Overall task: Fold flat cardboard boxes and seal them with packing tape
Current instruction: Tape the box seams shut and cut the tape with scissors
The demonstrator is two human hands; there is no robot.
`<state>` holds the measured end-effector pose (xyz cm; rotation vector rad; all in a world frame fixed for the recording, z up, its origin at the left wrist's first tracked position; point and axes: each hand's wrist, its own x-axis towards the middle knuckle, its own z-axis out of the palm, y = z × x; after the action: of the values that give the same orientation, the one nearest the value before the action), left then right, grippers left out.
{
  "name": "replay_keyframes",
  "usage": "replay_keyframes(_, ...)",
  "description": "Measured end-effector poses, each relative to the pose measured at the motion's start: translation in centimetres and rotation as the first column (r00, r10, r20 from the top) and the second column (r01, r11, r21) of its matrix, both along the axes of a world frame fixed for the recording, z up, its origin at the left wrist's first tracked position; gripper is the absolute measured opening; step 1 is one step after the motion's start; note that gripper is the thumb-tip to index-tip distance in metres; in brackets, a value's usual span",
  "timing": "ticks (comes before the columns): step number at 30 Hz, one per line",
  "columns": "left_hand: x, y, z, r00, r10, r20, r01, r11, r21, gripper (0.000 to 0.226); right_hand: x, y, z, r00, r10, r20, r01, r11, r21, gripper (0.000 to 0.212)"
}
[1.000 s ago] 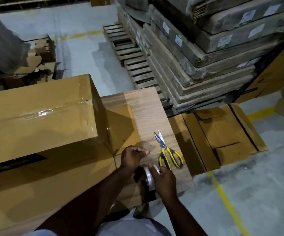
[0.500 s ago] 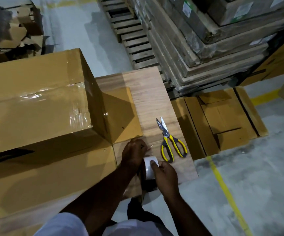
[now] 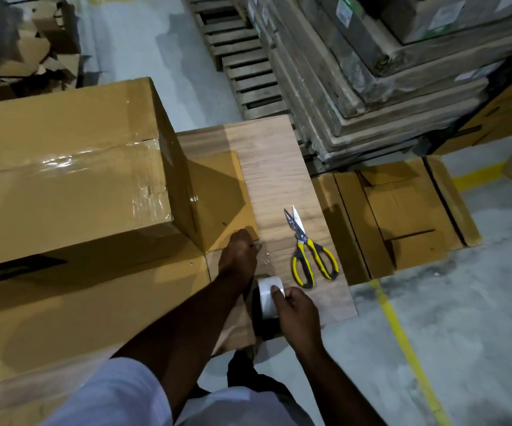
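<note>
A long brown cardboard box (image 3: 64, 179) with clear tape over its top seam stands on flat cardboard (image 3: 79, 302) on a wooden table (image 3: 276, 167). My right hand (image 3: 297, 315) grips a roll of clear packing tape (image 3: 268, 295) near the table's front edge. My left hand (image 3: 239, 253) pinches the tape's free end, with a short clear strip stretched between it and the roll, beside a flat cardboard flap (image 3: 221, 192). Yellow-handled scissors (image 3: 308, 253) lie on the table right of both hands.
Flattened boxes (image 3: 402, 210) lie on the floor right of the table. Behind stand stacked wrapped boards (image 3: 371, 87) and a wooden pallet (image 3: 242, 66). Cardboard scraps (image 3: 33, 59) pile at the far left. A yellow line (image 3: 402, 339) runs along the concrete floor.
My view has tilted down and closer. My left hand has drawn the tape end away from the roll, up toward the flap's corner; the right hand keeps hold of the roll.
</note>
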<state>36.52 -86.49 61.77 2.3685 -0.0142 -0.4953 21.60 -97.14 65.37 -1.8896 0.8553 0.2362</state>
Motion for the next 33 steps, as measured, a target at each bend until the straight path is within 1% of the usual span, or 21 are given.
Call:
replay_keyframes(1,0.3,0.1,-0.3,1.0,-0.006,-0.005,0.006,1.0,-0.015,0.026,-0.1,0.0,-0.1,1.0,0.006,0.003,-0.006,1.0,-0.012,0.043)
replay_keyframes(2,0.5,0.1,-0.3,0.999,-0.002,-0.046,0.001,1.0,-0.022,0.033,-0.2,-0.1,-0.1,1.0,0.007,0.006,-0.007,1.0,-0.018,0.041)
replay_keyframes(4,0.8,0.2,-0.3,0.995,-0.013,-0.099,0.003,0.996,-0.094,0.048,-0.3,-0.3,0.0,1.0,0.002,0.011,-0.002,1.0,-0.026,0.03)
replay_keyframes(5,0.8,0.2,-0.4,0.995,-0.016,-0.1,0.003,0.991,-0.131,0.05,-0.3,-0.3,0.3,1.0,0.007,0.024,-0.005,0.999,-0.048,0.023)
replay_keyframes(6,0.7,0.4,0.1,0.996,-0.042,-0.084,0.029,0.989,-0.148,0.045,-0.3,-0.3,0.6,0.998,0.02,0.054,-0.015,0.996,-0.085,0.018)
replay_keyframes(7,0.5,0.7,1.0,0.994,-0.088,-0.063,0.078,0.987,-0.143,0.036,-0.4,-0.2,1.1,0.995,0.042,0.092,-0.028,0.989,-0.143,0.021)
replay_keyframes(9,-0.2,1.6,3.4,0.983,-0.181,0.003,0.179,0.971,-0.16,0.021,-0.2,0.0,2.2,0.984,0.115,0.139,-0.074,0.96,-0.269,0.035)
replay_keyframes(11,-0.9,3.2,5.7,0.968,-0.247,0.052,0.252,0.935,-0.248,0.014,0.5,0.6,3.9,0.958,0.185,0.219,-0.102,0.934,-0.342,0.039)
replay_keyframes(13,-1.7,5.1,8.2,0.956,-0.28,0.091,0.293,0.889,-0.35,0.011,1.5,1.5,5.7,0.913,0.229,0.338,-0.104,0.932,-0.348,0.038)
replay_keyframes(15,-2.4,7.0,10.9,0.957,-0.259,0.13,0.289,0.852,-0.436,0.012,2.6,2.9,7.7,0.862,0.234,0.45,-0.084,0.941,-0.328,0.034)
replay_keyframes(17,-3.0,9.1,13.8,0.957,-0.225,0.186,0.289,0.819,-0.496,0.015,3.5,4.6,9.8,0.807,0.203,0.554,-0.049,0.959,-0.28,0.027)
replay_keyframes(19,-3.2,10.9,16.3,0.956,-0.172,0.24,0.276,0.804,-0.526,0.017,4.7,6.3,11.7,0.749,0.183,0.636,-0.043,0.972,-0.23,0.02)
replay_keyframes(21,-3.9,13.5,18.6,0.943,-0.097,0.318,0.268,0.787,-0.556,0.017,5.5,9.1,14.0,0.675,0.183,0.715,-0.072,0.981,-0.182,0.016)
replay_keyframes(24,-4.5,18.2,21.9,0.893,0.043,0.448,0.263,0.758,-0.597,0.016,6.4,14.3,17.9,0.567,0.207,0.797,-0.173,0.976,-0.13,0.018)
replay_keyframes(25,-4.3,20.3,22.6,0.866,0.089,0.492,0.258,0.763,-0.592,0.016,6.8,16.4,19.0,0.539,0.234,0.809,-0.221,0.966,-0.132,0.019)
replay_keyframes(27,-3.5,25.4,23.3,0.807,0.135,0.575,0.23,0.825,-0.516,0.019,7.9,20.9,20.2,0.517,0.323,0.793,-0.332,0.929,-0.163,0.022)
replay_keyframes(28,-3.1,28.5,23.4,0.789,0.134,0.6,0.207,0.861,-0.465,0.019,8.6,23.4,20.7,0.532,0.379,0.757,-0.392,0.903,-0.177,0.023)
replay_keyframes(30,-2.4,35.3,23.4,0.753,0.101,0.651,0.168,0.926,-0.338,0.022,10.2,28.7,21.7,0.57,0.532,0.626,-0.518,0.824,-0.229,0.033)
replay_keyframes(31,-2.2,39.0,23.2,0.719,0.061,0.692,0.146,0.96,-0.237,0.026,11.0,31.3,22.0,0.55,0.625,0.553,-0.586,0.761,-0.277,0.041)
replay_keyframes(32,-1.9,42.7,23.0,0.671,0.002,0.742,0.122,0.986,-0.113,0.033,11.8,33.8,22.3,0.491,0.723,0.487,-0.658,0.674,-0.337,0.051)
replay_keyframes(33,-1.6,46.5,22.8,0.629,-0.062,0.775,0.095,0.995,0.003,0.04,12.6,36.1,22.4,0.406,0.815,0.413,-0.721,0.563,-0.404,0.063)
